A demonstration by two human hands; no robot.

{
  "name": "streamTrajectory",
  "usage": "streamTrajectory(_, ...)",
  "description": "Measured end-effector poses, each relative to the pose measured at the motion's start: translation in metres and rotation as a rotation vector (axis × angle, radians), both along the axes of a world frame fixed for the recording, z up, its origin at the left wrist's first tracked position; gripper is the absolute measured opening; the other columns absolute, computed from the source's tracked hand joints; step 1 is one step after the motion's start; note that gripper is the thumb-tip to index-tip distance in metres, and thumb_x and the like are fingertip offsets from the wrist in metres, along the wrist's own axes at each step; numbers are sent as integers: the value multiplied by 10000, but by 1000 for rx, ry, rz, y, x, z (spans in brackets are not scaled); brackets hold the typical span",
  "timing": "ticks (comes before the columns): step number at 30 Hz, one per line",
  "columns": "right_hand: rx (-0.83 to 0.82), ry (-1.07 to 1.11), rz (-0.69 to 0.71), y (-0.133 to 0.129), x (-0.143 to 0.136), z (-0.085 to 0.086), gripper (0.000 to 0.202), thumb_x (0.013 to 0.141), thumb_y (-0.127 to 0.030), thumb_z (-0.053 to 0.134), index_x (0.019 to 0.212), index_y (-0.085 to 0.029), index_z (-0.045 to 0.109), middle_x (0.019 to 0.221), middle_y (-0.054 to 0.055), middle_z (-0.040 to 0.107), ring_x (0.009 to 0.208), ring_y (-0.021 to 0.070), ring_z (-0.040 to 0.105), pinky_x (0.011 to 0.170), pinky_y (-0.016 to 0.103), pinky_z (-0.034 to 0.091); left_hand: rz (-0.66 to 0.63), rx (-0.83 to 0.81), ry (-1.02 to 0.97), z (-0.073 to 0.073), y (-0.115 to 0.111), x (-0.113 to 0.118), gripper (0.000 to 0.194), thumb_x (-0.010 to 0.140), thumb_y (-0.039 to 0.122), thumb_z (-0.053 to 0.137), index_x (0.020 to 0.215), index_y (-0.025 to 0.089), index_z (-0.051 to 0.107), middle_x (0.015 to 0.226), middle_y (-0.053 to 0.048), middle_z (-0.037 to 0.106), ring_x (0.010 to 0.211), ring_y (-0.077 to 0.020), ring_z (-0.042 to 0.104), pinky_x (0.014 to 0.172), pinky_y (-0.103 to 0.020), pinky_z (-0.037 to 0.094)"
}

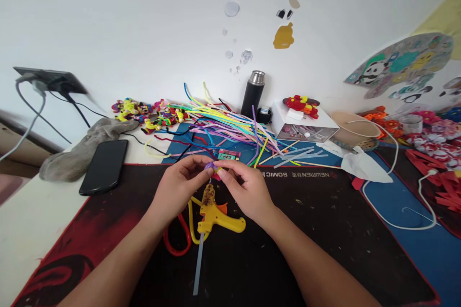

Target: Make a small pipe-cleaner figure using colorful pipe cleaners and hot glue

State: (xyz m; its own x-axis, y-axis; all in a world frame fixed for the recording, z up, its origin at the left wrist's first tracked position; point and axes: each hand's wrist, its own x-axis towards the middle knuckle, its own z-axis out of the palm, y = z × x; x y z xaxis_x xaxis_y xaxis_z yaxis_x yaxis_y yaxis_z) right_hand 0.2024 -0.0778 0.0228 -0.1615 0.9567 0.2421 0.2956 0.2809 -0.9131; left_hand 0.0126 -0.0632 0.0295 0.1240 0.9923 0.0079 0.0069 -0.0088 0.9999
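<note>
A small purple piece (210, 166) is sitting between the fingertips, above the dark mat (309, 230) and just beyond the tip of a yellow glue gun (225, 219); it is looking soft and rounded, with a short yellow bit (216, 169) showing on its right side, though the fingers are hiding much of its shape and its finer detail is blurring. The left hand (185, 180) is gripping the piece between thumb and forefinger, its other fingers curling behind. The right hand (247, 182) is pinching at the yellow side, its forefinger reaching straight across the top and its thumb pressing from below, the remaining fingers folding toward the palm. Both forearms are slanting inward from the lower corners, and the wrists are flanking the glue gun, which is lying on the mat with a pale glue stick (199, 264) protruding from its rear.
</note>
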Motion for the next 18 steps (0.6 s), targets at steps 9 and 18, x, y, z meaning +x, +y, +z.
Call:
streamTrajectory(9, 74, -79, -15, -4, 0, -2, 339, 1049, -395, 638, 1283, -220, 811, 766, 17, 731, 603, 155, 584, 601, 283, 471, 21, -12, -13, -2, 1, -1, 394, 755, 509, 939, 977, 209, 812, 985, -77, 819, 934, -261, 748, 864, -351, 588)
streamTrajectory(18, 321, -357, 28, -8, 0, -11, 455, 1110, -361, 532, 1509, -189, 670, 945, 74, 839, 723, 185, 716, 716, 300, 526, 67, -42, -82, -4, 3, -3, 396, 712, 490, 979, 938, 213, 807, 955, -50, 814, 909, -231, 739, 842, -319, 594)
